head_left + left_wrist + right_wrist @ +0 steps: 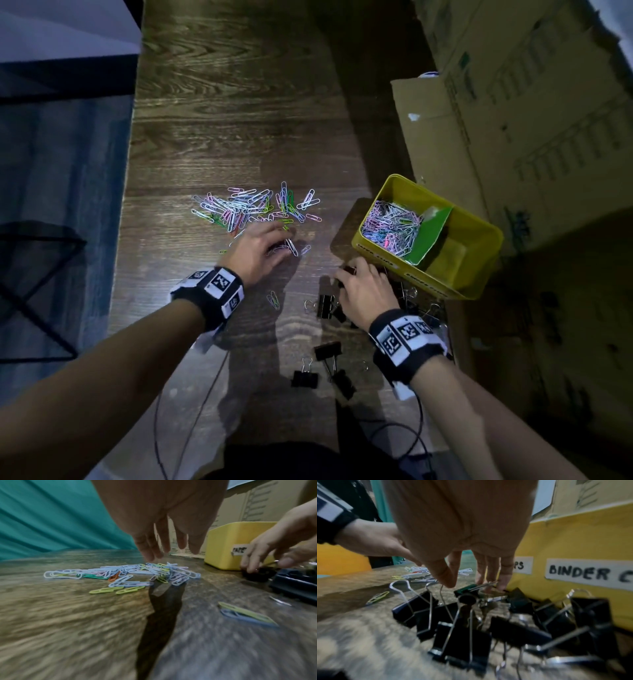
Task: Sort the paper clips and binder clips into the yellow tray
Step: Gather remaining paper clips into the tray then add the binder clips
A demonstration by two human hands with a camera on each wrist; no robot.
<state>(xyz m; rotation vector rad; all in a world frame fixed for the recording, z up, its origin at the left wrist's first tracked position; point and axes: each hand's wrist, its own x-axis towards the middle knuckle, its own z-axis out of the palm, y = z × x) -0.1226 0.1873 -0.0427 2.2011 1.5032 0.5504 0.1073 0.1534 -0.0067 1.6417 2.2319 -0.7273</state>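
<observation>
Dark wood-grain surface (222, 102) carries a loose heap of coloured paper clips (253, 207), and the left hand (262, 248) hangs over its near edge with fingers (147, 547) spread and straight, gripping nothing. The yellow tray (479, 219) sits to the right; its left compartment already holds paper clips, behind a green divider (430, 234). Just beside the tray's labelled wall, the right hand (364, 291) reaches into the black binder clips (462, 635), its fingertips (447, 580) pinching one clip's wire handles.
</observation>
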